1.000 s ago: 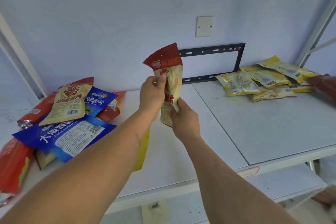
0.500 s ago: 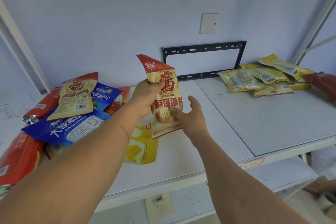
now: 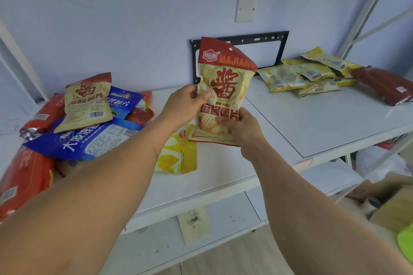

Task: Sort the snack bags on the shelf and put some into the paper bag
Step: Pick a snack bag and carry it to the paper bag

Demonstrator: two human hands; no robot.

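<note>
Both hands hold a cream-and-red chip bag (image 3: 224,94) upright above the white shelf (image 3: 312,123): the left hand (image 3: 185,105) pinches its left edge, the right hand (image 3: 243,128) grips its lower right corner with curled fingers. At 9 o'clock of the bag lies a heap of blue, red and cream snack bags (image 3: 89,123); a yellow bag (image 3: 176,154) lies flat at 7 o'clock, partly under the left forearm. At 2 o'clock sits a pile of small yellow packets (image 3: 306,73) with a dark red bag (image 3: 384,85) beside it. A black bracket (image 3: 281,49) hangs on the pale wall behind. At lower right, blurred brown shapes cannot be made out.
</note>
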